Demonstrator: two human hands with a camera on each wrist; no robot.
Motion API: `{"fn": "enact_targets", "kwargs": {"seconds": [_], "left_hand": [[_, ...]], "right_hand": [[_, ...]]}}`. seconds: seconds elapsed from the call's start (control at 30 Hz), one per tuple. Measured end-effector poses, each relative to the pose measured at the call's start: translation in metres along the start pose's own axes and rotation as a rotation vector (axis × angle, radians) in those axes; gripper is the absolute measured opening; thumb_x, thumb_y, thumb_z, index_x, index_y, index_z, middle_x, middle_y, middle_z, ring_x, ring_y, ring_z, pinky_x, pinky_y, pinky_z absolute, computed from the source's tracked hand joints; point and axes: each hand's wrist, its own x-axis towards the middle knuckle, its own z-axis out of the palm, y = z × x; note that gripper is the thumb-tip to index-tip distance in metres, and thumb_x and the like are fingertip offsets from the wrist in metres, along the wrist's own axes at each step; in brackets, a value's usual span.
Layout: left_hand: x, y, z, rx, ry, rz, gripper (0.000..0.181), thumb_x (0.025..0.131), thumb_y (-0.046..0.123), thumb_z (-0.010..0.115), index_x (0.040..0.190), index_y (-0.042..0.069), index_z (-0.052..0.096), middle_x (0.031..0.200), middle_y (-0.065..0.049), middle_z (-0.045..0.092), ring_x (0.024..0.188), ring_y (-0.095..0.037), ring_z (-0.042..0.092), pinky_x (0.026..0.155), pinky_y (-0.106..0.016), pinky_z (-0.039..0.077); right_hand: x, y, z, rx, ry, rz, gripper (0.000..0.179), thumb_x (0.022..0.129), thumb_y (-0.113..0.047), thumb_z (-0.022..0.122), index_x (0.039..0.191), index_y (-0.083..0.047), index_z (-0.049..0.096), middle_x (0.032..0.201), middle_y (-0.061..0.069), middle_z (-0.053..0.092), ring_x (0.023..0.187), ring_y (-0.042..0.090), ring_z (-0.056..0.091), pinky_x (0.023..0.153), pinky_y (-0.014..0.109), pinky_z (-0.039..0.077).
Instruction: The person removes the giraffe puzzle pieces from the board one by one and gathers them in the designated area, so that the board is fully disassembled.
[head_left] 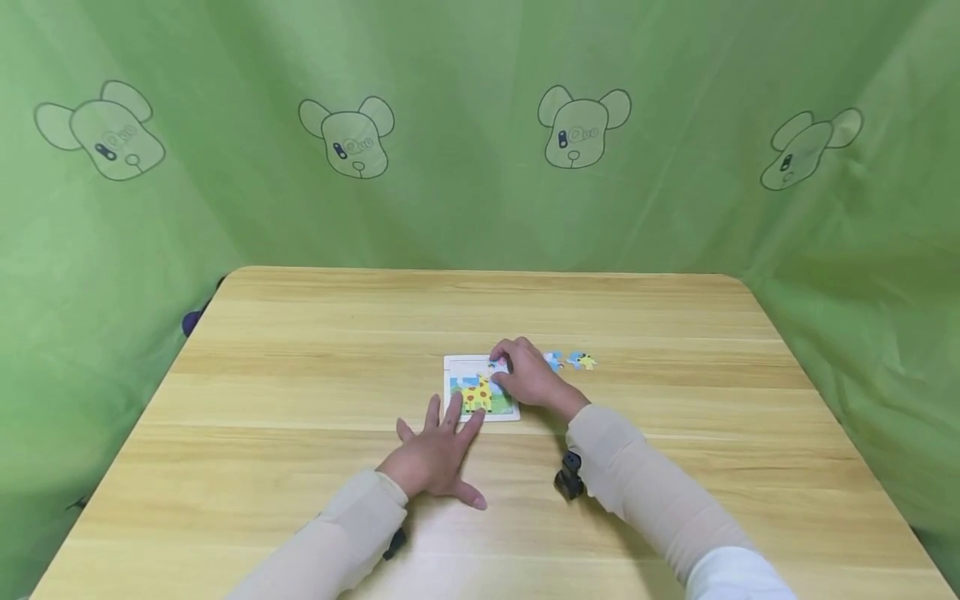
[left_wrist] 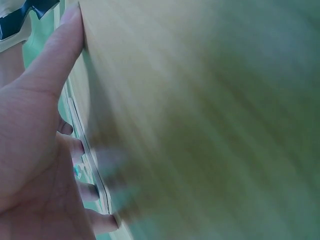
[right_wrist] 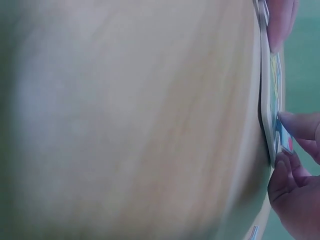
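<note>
The right hand (head_left: 531,379) pinches a puzzle piece (right_wrist: 286,141) at the far right of the tray (head_left: 465,367); the left hand (head_left: 435,458), spread wide, touches its near edge (probably steadying it); likely fitting, calling for careful alignment; loose pieces (head_left: 581,360) lie rightward

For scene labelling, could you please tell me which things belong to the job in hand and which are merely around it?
In the job:
puzzle board
piece pinched by the right hand
loose pieces, apparently

Merely around:
wooden table
green curtain
purple object
</note>
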Motion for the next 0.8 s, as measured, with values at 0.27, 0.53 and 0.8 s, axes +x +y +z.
{"fn": "enact_targets", "kwargs": {"seconds": [0.27,0.53,0.8], "left_hand": [[0.000,0.001,0.000,0.008,-0.004,-0.004,0.121,0.058,0.078,0.065,0.153,0.027,0.009,0.159,-0.012,-0.004,0.142,-0.045,0.002,0.091,-0.079,0.021],[0.000,0.001,0.001,0.005,-0.001,-0.004,0.122,0.057,0.078,0.065,0.153,0.027,0.009,0.159,-0.012,-0.003,0.142,-0.044,0.002,0.091,-0.079,0.021],[-0.002,0.001,-0.001,-0.014,0.011,0.009,0.122,0.058,0.075,0.067,0.153,0.026,0.010,0.159,-0.013,-0.003,0.142,-0.045,0.001,0.091,-0.080,0.020]], "right_hand": [[0.001,0.003,0.001,0.034,0.043,0.032,0.027,0.087,-0.012,0.065,0.114,-0.009,0.059,0.093,0.005,0.053,0.084,0.019,0.048,0.072,0.030,0.043],[-0.002,0.005,-0.007,0.093,0.076,0.047,0.025,0.090,-0.013,0.062,0.115,-0.010,0.059,0.086,0.005,0.056,0.078,0.018,0.051,0.067,0.029,0.044],[-0.009,0.019,-0.023,0.110,0.114,0.065,0.024,0.092,-0.012,0.060,0.116,-0.009,0.058,0.086,0.006,0.058,0.078,0.019,0.051,0.068,0.030,0.044]]}}
